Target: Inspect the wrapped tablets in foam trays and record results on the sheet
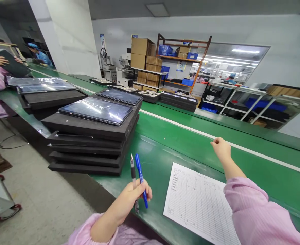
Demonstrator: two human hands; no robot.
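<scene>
Pink-sleeved right hand (221, 149) curls closed; left hand (131, 195) grips two pens (139, 170) (one blue).

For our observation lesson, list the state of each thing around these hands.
Blue pen: held, slightly tilted
Black-gripped pen: held, slightly tilted
Left hand: closed around both pens
Right hand: closed, contents not visible
Lined sheet: flat, some cells marked
Black trays: stacked unevenly
Dark panels: lying atop trays
</scene>
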